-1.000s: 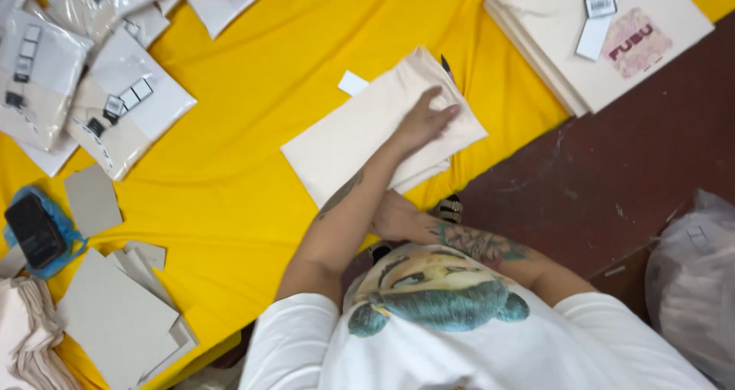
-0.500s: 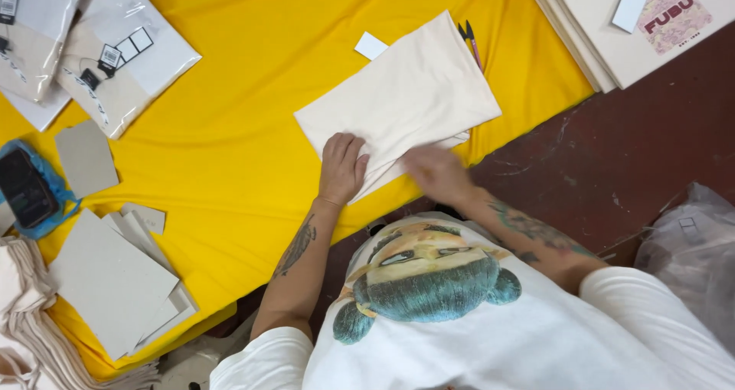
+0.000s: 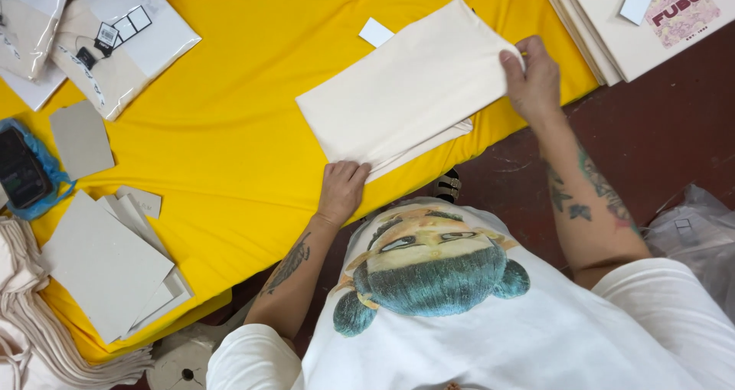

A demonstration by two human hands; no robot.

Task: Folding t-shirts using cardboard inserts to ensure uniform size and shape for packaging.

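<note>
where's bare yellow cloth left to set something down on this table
The widest bare patch of the yellow cloth lies between the bagged garments, the grey cardboard sheets and the folded cream garment. The table's left edge and top right corner are crowded.

Cream folded fabric piece (image 3: 406,91), flat, lying diagonal on yellow cloth-covered table (image 3: 230,130) — near front edge

Hands now spread apart: right hand (image 3: 532,76) shifts to far corner of folded cream garment (image 3: 406,88); left hand (image 3: 342,189) slides to near left corner, flat.
</note>
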